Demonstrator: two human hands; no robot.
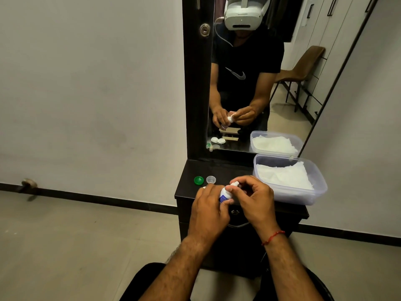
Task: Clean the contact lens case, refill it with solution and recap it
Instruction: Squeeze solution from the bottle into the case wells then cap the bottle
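Our left hand (208, 206) grips one bottle (223, 195), right hand (255, 195) pinches its tip (235, 184) | green cap (198, 180): one | clear cap (211, 179): one

Outfit's pretty basic: a black short-sleeved T-shirt (245, 61) with a grey swoosh logo (236, 73) on the chest, all seen in the mirror (293, 109). Up top there's a chunky white headset (243, 16) with a dark slot along its lower front, a white strap over the crown and a thin white cable (221, 38) trailing down past the neck. Looking straight down, the left hand (208, 211) and right hand (253, 198) are bare and the forearms are uncovered and hairy. A thin red thread bracelet (273, 237) is tied round the right wrist. The legs are in black fabric (141, 283); trousers or shorts, can't tell.
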